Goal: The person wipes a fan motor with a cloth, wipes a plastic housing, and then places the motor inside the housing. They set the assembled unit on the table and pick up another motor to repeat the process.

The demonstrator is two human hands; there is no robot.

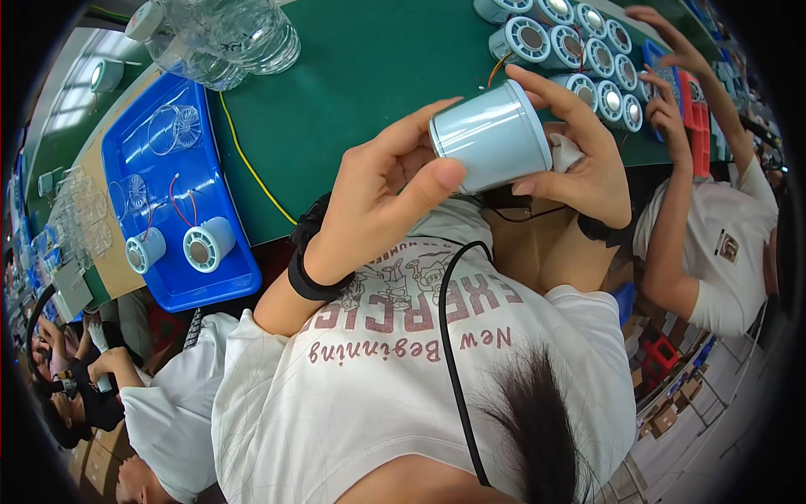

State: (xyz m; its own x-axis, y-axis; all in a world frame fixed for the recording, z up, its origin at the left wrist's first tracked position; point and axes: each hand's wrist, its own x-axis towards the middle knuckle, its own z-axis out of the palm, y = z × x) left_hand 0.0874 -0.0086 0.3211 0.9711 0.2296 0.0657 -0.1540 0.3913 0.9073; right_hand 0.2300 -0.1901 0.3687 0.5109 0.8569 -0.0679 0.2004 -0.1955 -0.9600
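Observation:
A smooth, glossy light blue cylindrical housing (489, 139) is tilted between my two hands, above the near edge of the green table. My left hand (382, 189) grips its left end, thumb below and fingertips above. Around the right end curls my right hand (588, 160), its index finger along the top rim and its thumb at the lower edge. A crumpled whitish piece (567, 154) shows in the right palm; I cannot tell what it is. The housing's end faces are turned out of sight.
A blue tray (239, 227) at left holds two light blue round units (209, 244) with wires and clear cups (175, 128). Clear plastic containers (243, 38) stand at the back. Several similar units (599, 59) stand at back right, near a co-worker's hands (669, 109). A yellow wire (248, 160) crosses the green table (369, 67).

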